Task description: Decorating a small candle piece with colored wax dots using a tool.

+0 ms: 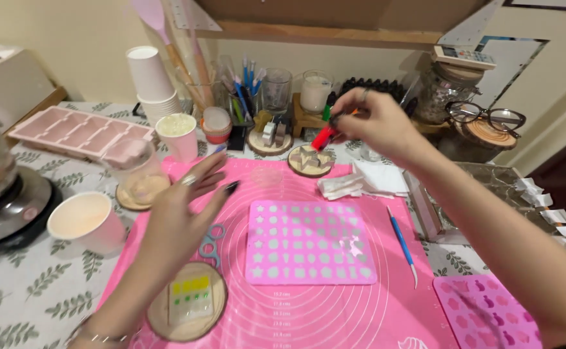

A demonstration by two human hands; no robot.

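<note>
Your right hand (373,119) pinches small red dropper bottle (324,136), green cap uppermost, long axis tilted, tip down toward wood slice (310,161) with pale star pieces, far edge of pink silicone mat (308,310); your left hand (183,210) open, fingers spread, empty, hovering over mat's left side; right hand nearer bottle; flexible pink silicone mould (310,242), small cavities, lies between hands on tabletop (31,291)

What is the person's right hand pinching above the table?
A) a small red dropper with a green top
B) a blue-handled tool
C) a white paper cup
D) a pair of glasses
A: the right hand pinches a small red dropper with a green top in its fingers; the blue-handled tool lies untouched on the pink mat.
</note>
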